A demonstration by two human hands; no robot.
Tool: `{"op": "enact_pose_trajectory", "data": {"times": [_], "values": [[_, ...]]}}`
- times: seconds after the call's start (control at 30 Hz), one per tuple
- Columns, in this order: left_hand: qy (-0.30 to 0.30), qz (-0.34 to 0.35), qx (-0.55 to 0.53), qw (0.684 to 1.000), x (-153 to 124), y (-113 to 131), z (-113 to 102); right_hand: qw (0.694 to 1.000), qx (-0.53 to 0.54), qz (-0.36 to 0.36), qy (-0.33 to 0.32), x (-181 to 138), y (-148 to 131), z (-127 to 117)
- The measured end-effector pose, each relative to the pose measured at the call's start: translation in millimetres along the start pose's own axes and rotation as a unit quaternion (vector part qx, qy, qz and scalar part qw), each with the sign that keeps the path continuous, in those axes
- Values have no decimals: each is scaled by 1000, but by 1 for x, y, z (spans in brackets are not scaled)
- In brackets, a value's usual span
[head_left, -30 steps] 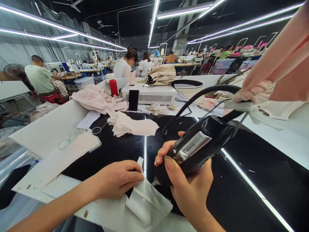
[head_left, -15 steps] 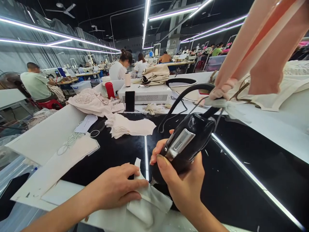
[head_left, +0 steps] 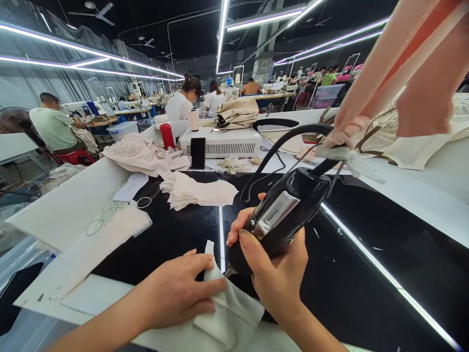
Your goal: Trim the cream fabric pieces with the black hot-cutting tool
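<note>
My right hand (head_left: 273, 264) is wrapped round a black corded hand tool (head_left: 284, 210) with a silver metal plate on its side. The tool tilts down to the left, and its small metal tip (head_left: 229, 272) is at the edge of a pale cloth piece (head_left: 234, 298), close to my left fingertips; whether it touches is unclear. My left hand (head_left: 183, 288) lies over the cloth with fingers stretched, pressing it onto the table edge. A knotted pink fabric strip (head_left: 370, 98) is tied at the top of the tool by its cable.
A stack of pale cut pieces (head_left: 201, 190) lies on the black tabletop (head_left: 351, 278). Behind stand a phone (head_left: 198, 153), a vented white box (head_left: 230, 144) and a red bottle (head_left: 167, 136). Lace garments (head_left: 132, 152) are heaped at the left. Co-workers sit farther back.
The tool and my right hand have shifted slightly, baring the metal tip beside my left fingertips. The pink strip has swung a little to the right. My left hand stays on the cloth.
</note>
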State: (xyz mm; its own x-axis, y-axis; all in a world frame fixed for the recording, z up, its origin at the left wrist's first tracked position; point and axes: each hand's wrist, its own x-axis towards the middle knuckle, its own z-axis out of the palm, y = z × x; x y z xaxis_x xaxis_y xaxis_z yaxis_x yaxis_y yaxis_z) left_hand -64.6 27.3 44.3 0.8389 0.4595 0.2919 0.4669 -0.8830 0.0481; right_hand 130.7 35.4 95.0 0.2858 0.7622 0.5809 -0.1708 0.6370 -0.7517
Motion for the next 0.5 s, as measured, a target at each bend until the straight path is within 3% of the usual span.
{"op": "enact_pose_trajectory", "data": {"times": [0.23,0.5], "values": [[12,0,-4,1000,0,1,2,999,-42,5,3,1,3,1],[25,-4,-7,1000,2,4,2,1000,-10,8,-3,5,6,7]]}}
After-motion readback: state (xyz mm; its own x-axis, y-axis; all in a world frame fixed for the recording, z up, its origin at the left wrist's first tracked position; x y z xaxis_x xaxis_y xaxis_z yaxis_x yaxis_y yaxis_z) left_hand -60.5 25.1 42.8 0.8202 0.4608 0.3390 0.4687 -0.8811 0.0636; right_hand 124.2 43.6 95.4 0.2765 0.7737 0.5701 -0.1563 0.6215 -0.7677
